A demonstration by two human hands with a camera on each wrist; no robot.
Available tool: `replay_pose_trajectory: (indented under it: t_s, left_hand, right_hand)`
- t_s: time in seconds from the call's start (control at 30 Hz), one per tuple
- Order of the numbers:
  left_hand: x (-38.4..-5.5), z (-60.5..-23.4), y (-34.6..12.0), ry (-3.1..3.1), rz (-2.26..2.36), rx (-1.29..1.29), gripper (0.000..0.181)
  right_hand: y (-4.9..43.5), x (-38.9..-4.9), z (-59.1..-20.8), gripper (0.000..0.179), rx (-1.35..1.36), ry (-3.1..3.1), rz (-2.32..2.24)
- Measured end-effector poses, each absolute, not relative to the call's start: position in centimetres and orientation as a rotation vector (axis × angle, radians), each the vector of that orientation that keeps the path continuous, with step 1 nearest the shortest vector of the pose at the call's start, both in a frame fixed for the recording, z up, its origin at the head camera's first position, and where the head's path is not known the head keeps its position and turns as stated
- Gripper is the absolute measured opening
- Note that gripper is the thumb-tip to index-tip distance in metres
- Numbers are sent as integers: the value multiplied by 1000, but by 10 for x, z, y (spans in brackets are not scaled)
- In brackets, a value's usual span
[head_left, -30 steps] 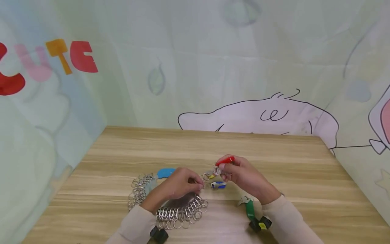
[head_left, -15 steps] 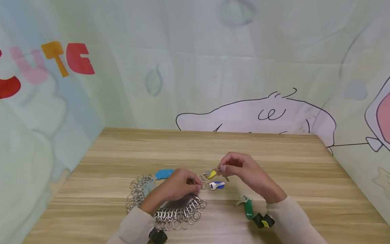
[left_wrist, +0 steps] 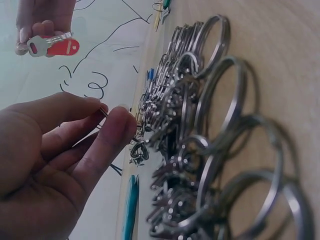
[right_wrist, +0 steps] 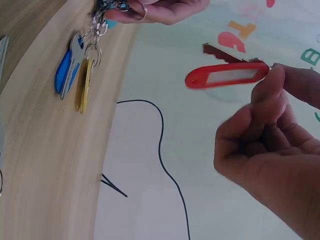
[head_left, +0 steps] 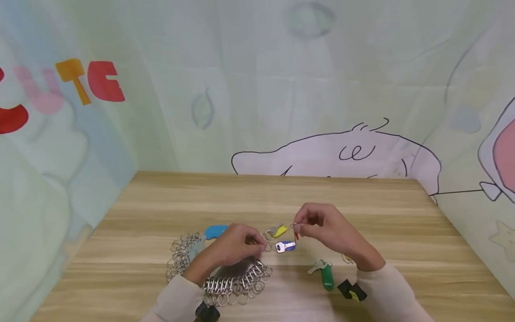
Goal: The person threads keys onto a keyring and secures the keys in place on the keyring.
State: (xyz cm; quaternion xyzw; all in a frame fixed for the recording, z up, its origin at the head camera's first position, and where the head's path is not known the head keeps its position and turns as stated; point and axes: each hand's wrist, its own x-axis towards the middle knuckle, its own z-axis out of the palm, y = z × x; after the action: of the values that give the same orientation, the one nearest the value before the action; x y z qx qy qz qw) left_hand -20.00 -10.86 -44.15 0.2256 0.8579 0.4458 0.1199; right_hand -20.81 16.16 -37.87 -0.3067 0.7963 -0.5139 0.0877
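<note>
My right hand (head_left: 327,228) pinches a red key tag (right_wrist: 227,75) with a key (right_wrist: 222,52) by its ring end, so both hang from the fingertips above the table. In the left wrist view the key and tag show beyond my left hand (left_wrist: 65,145). That left hand pinches a thin metal key ring (right_wrist: 144,12) between thumb and index finger, partly hidden by the fingers. Beneath and beside it lies a large bunch of metal clasps with rings (head_left: 237,286). Just right of the left fingertips are a yellow key tag (head_left: 280,230) and a blue key tag (head_left: 290,246), each with a key.
A green key tag (head_left: 327,277) with a key lies below the right wrist. A flat blue piece (head_left: 216,231) sits behind the left hand. More rings (head_left: 181,255) fan out at left. A printed cloth wall (head_left: 257,89) stands behind the wooden table (head_left: 193,192).
My right hand has shifted slightly right, and the red tag, earlier raised above the fingers, now hangs below the fingertips. The left hand keeps its pinch in nearly the same place.
</note>
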Motion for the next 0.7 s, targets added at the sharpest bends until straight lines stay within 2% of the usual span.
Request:
replay_pose_trajectory:
  t_s: [0.3,0.53,0.7]
  left_hand:
    - [-197,-442,-108,2479,1326,635,3]
    - [-196,-443,-107,2480,1322,626,5]
    - [-199,-444,-107,2473,1337,648,4]
  right_hand:
    - [168,-212,-379,9,-689,2128,-1726]
    - [172,-221,-387,9,-770,1680,-1923]
    - [174,-222,-385,11,-774,1638,-1903]
